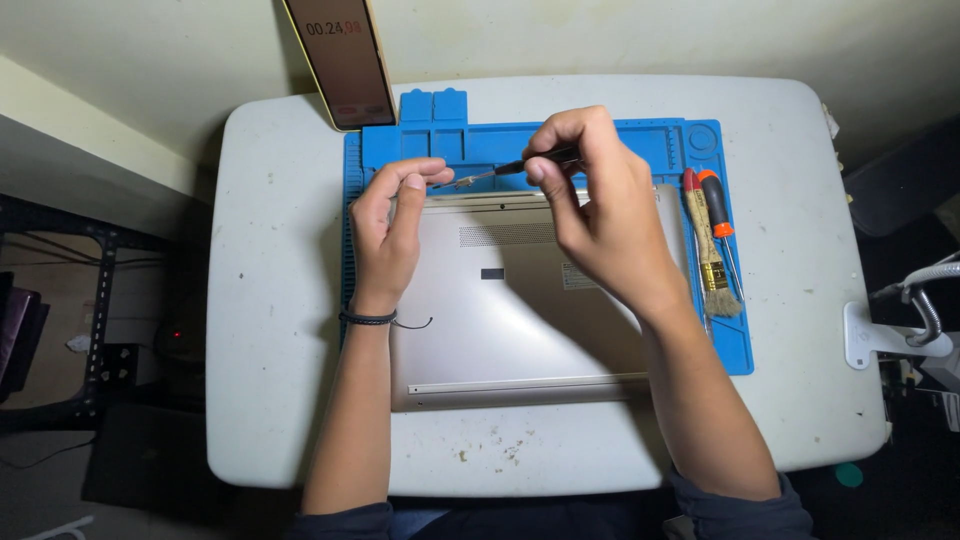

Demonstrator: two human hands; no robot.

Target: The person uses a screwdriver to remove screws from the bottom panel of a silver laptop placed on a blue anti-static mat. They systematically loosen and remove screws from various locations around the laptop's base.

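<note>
The right hand [600,215] pinches tweezers [500,171] whose tip meets the curled left hand's [388,225] fingertips above the laptop [510,320].

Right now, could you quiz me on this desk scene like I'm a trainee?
1. True or false: the laptop lies with its underside up on the blue mat.
2. Which hand holds the tweezers? A) left hand B) right hand
3. Fill in: beside the brush lies a ___ with an orange-and-black handle.

Key: 1 true; 2 B; 3 screwdriver.
</note>
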